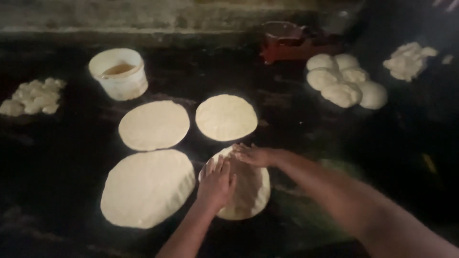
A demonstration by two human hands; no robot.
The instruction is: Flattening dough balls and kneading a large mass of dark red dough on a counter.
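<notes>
- Head view: both hands lie flat and open on a pale, round disc of flattened dough at the near centre of the dark desk; neither hand grips anything.
- The left hand presses palm-down on the disc's left half, fingers spread and pointing far.
- The right hand rests across the disc's far edge, fingers pointing left, its fingertips just beside those of the left hand.
- Pressing this disc well would seem to call for even palm pressure working outward from the middle, so the rim thins without tearing.
- Just left lies a larger flattened dough sheet; the two edges are near, so spreading leftward risks a join.
- Farther off sit two smaller round dough discs.
- A white tub of yellowish liquid stands far left.
- Smooth white dough balls cluster far right, with ragged dough scraps beyond them and more scraps at the left edge.
</notes>
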